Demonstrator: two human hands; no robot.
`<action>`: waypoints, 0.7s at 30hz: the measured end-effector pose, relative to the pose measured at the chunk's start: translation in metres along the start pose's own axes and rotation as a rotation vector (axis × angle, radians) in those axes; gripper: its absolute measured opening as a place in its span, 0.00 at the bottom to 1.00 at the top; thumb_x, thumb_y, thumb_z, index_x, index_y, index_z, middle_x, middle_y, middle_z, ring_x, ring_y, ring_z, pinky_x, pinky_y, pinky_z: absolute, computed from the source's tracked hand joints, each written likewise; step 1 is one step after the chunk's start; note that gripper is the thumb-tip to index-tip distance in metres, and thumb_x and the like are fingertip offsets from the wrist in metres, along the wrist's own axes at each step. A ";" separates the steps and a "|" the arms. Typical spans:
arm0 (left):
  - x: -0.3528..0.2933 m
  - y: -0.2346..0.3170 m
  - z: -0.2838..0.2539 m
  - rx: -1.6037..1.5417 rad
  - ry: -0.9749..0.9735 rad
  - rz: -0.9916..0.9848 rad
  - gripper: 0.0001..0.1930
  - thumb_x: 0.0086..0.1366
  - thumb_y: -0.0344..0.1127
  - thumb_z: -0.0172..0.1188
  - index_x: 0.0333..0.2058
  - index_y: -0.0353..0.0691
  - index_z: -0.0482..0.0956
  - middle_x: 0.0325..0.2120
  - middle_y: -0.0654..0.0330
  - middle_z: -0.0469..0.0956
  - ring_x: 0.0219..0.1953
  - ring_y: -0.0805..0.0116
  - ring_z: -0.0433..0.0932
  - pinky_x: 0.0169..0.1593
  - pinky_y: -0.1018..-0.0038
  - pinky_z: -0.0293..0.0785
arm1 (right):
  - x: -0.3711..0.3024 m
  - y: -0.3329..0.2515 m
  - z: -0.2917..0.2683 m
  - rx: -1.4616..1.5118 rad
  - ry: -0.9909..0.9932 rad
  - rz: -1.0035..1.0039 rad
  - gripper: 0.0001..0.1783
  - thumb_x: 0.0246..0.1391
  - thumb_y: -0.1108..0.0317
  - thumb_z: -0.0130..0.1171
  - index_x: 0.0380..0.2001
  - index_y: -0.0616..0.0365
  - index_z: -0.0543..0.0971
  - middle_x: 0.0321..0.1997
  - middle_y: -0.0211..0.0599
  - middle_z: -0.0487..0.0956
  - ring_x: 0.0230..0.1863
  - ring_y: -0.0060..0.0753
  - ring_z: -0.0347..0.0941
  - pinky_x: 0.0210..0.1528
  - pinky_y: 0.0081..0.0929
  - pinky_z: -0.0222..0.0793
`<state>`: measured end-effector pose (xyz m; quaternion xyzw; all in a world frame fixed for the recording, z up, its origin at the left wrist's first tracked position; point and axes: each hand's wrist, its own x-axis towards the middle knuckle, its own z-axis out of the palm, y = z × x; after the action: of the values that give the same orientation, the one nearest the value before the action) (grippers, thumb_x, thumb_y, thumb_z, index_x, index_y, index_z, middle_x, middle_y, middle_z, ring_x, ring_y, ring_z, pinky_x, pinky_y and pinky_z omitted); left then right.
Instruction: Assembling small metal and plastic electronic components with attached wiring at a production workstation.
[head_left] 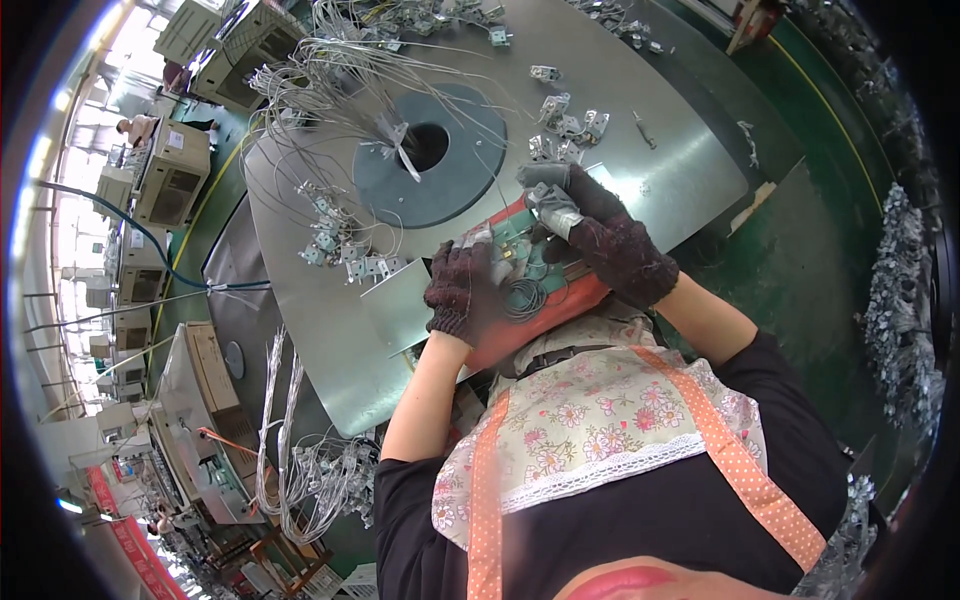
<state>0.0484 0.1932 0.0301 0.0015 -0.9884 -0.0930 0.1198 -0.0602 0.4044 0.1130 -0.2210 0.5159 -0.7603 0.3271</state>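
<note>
Both hands wear dark knitted gloves with grey wrapping at the fingertips. My left hand (pixel 460 287) rests at the left side of a green-and-metal fixture (pixel 515 250), its fingers bent toward small parts there; what they grip is hidden. My right hand (pixel 612 235) is at the fixture's upper right, thumb and fingers drawn together, and anything between them is too small to make out. A coil of thin grey wire (pixel 524 299) lies on the fixture near my left hand. Beneath is a red base (pixel 545 333) at the table's near edge.
The metal table (pixel 690 140) carries a grey disc (pixel 375 185) with a dark central hole and bundled wires (pixel 340 75). Small metal connectors (pixel 335 235) lie left, and more metal pieces (pixel 570 122) lie beyond my right hand. Wire bundles (pixel 290 440) hang at left.
</note>
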 end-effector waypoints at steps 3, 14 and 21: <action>0.000 0.000 0.001 0.012 0.028 0.017 0.27 0.62 0.48 0.64 0.54 0.36 0.77 0.47 0.46 0.82 0.53 0.48 0.80 0.64 0.54 0.69 | 0.001 0.000 0.003 -0.045 0.008 0.012 0.29 0.63 0.60 0.60 0.65 0.56 0.70 0.55 0.36 0.74 0.51 0.26 0.73 0.43 0.25 0.79; -0.003 -0.007 0.007 -0.096 0.009 0.028 0.34 0.57 0.49 0.66 0.56 0.30 0.74 0.49 0.42 0.79 0.54 0.42 0.77 0.65 0.47 0.63 | -0.006 -0.019 0.023 0.008 0.058 0.097 0.27 0.62 0.65 0.59 0.64 0.55 0.70 0.52 0.34 0.75 0.50 0.28 0.76 0.47 0.29 0.81; 0.003 0.003 -0.011 -0.075 -0.027 0.114 0.17 0.64 0.49 0.60 0.47 0.49 0.84 0.46 0.55 0.83 0.50 0.50 0.80 0.60 0.55 0.69 | -0.012 -0.040 0.030 0.474 -0.158 0.163 0.36 0.58 0.69 0.59 0.69 0.60 0.63 0.62 0.50 0.74 0.58 0.43 0.77 0.63 0.50 0.76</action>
<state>0.0481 0.1943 0.0416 -0.0607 -0.9843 -0.1229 0.1116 -0.0426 0.4036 0.1615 -0.1545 0.3122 -0.8115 0.4692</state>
